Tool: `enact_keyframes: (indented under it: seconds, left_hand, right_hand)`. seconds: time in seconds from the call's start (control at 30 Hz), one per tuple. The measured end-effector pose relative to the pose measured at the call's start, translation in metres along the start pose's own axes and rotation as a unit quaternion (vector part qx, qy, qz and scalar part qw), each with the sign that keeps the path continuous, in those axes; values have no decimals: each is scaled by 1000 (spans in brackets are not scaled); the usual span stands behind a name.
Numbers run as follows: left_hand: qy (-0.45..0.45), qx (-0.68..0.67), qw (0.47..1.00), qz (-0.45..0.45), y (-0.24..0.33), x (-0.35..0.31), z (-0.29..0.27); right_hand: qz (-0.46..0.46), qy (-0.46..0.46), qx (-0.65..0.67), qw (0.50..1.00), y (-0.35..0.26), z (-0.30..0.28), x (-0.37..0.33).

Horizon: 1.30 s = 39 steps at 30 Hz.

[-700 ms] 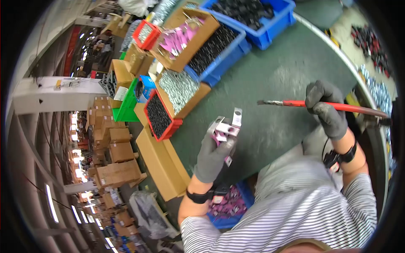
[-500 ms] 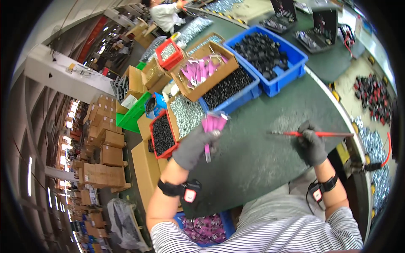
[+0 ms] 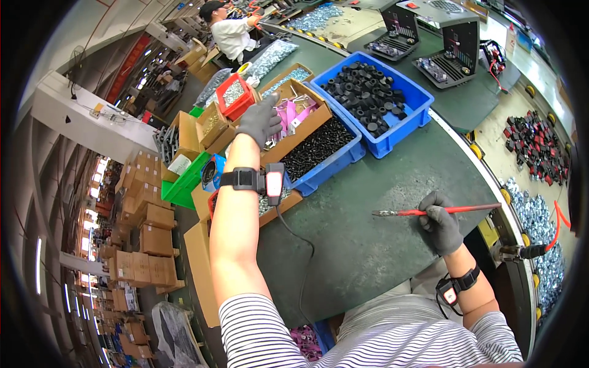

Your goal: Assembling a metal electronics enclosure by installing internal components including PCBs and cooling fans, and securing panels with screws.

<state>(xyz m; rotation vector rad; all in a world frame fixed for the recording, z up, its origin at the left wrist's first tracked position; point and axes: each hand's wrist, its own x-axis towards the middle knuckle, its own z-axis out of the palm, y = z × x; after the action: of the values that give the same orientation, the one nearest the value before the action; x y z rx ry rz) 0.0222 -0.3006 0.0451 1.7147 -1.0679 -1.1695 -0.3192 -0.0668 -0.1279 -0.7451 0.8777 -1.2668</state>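
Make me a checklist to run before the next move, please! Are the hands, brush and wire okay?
1. Left hand and right hand gloved: ok.
2. Brush held: ok, in the right hand.
3. Bristles off the table: cannot tell.
4. Left hand away from the box: not ok, it is at the box's pink parts.
5. Left hand free of parts: cannot tell.
6. Wire apart from the brush: ok.

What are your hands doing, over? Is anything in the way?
Left hand at the cardboard box of pink parts, grip unclear. Right hand gripping red-handled brush. Cable hanging from left wrist strap, apart from the brush.
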Motion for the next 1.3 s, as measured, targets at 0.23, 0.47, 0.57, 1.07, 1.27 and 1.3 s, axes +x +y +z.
enact_keyframes:
  seconds: [0.23, 0.47, 0.57, 1.07, 1.27, 1.3]
  left_hand:
    - [-156, 207, 947, 190, -53, -115, -30]
    - [-122, 419, 899, 49, -162, -230, -97]
    - [-17, 465, 883, 59, -217, -246, -127]
    - [135, 481, 825, 264, -295, -257, -151]
    - [119, 475, 840, 235, -296, -254, -158]
    - [118, 474, 842, 231, -295, -253, -159]
  right_hand:
    - [-6, 0, 44, 999, 3, -1, -1]
    - [4, -135, -77, 988, -36, 16, -3]
    - [-66, -241, -183, 951, -58, 58, 9]
    - [-557, -300, -412, 656, -37, 376, 183]
    - [-598, -268, -433, 618, 13, 452, 223]
    - [-589, -264, -446, 620, 20, 460, 228]
